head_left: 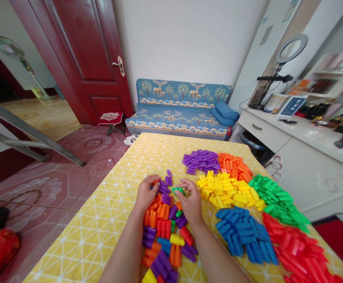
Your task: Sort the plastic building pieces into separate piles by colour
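Observation:
My right hand (pixel 191 200) is closed, thumb and fingers pinching a small green plastic block (pixel 178 191) with rounded ends. Opposite it, my left hand (pixel 146 193) curls its fingers at the far left edge of a mixed pile. Orange and purple pieces lie at those fingertips, and what they grip is partly hidden. Between my forearms spreads the mixed pile of ribbed plastic blocks (pixel 163 228), in orange, purple, red, blue, yellow and green. A few purple blocks (pixel 168 178) lie just beyond it.
To the right lie sorted heaps: purple (pixel 202 161), orange (pixel 235 166), yellow (pixel 228 189), green (pixel 277 201), blue (pixel 244 234) and red (pixel 299 249). They rest on a yellow patterned tablecloth (pixel 100 220). A blue sofa (pixel 177 114) stands behind, a white desk (pixel 307 157) at right.

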`<action>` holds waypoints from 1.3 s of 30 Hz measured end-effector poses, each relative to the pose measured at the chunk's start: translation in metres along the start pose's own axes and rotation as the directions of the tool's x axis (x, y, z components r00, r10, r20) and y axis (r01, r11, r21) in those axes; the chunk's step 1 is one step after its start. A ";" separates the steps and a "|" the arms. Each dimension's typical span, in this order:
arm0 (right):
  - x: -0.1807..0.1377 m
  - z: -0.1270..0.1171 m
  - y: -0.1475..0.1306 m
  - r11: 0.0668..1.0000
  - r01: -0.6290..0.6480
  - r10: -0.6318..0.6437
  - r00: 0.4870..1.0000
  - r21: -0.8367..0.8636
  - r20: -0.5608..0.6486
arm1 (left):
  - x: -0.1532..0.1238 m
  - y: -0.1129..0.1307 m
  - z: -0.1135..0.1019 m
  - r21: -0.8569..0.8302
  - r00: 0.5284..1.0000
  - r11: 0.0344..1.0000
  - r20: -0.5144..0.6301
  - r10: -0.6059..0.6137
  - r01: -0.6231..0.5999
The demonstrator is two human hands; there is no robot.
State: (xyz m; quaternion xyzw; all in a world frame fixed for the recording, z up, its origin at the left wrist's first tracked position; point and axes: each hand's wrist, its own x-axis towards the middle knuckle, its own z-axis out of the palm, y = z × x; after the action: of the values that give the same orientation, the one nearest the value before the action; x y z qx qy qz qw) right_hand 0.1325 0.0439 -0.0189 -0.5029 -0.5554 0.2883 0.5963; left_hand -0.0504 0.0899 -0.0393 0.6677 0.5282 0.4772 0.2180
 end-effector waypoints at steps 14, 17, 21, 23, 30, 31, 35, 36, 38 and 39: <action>0.003 0.004 0.013 0.989 -0.015 0.038 0.987 -0.144 0.155 | 0.000 0.000 0.000 -0.005 1.000 1.000 0.009 -0.004 0.004; 0.003 0.004 0.012 0.990 0.011 0.010 0.989 -0.138 0.149 | 0.000 0.001 0.000 -0.006 1.000 1.000 0.011 -0.007 0.007; 0.003 -0.004 -0.002 0.996 0.021 -0.014 0.997 -0.088 0.082 | 0.001 0.000 0.000 -0.002 1.000 1.000 0.016 -0.002 0.002; 0.006 -0.015 -0.015 0.997 0.005 0.000 0.998 -0.075 0.062 | 0.001 -0.001 0.000 -0.003 1.000 1.000 0.016 -0.007 0.007; 0.055 -0.126 -0.050 0.978 0.034 -0.069 0.983 -0.204 -0.169 | 0.000 -0.002 0.001 -0.012 1.000 1.000 0.006 -0.017 0.017; 0.065 -0.150 -0.047 0.964 0.036 -0.098 0.970 -0.263 -0.224 | 0.000 -0.002 0.001 -0.011 1.000 1.000 0.009 -0.018 0.018; 0.097 -0.243 -0.015 0.802 -0.099 -0.109 0.945 -0.589 -0.308 | 0.001 -0.001 0.000 0.008 1.000 1.000 0.018 -0.012 0.012; 0.101 -0.262 -0.006 0.731 -0.142 -0.084 0.952 -0.668 -0.294 | 0.001 -0.001 0.000 0.012 1.000 1.000 0.021 -0.009 0.008; 0.103 -0.290 0.011 0.603 -0.180 -0.060 0.961 -0.778 -0.269 | 0.001 -0.001 0.000 0.016 1.000 1.000 0.025 -0.007 0.006; 0.102 -0.299 0.017 0.558 -0.177 -0.064 0.965 -0.811 -0.255 | 0.001 -0.002 0.000 0.015 1.000 1.000 0.025 -0.008 0.008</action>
State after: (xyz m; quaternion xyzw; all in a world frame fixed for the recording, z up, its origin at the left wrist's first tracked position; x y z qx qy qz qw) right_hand 0.4434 0.0582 0.0404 -0.7739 -0.5272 -0.0541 0.3467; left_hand -0.0512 0.0916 -0.0405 0.6732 0.5315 0.4639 0.2215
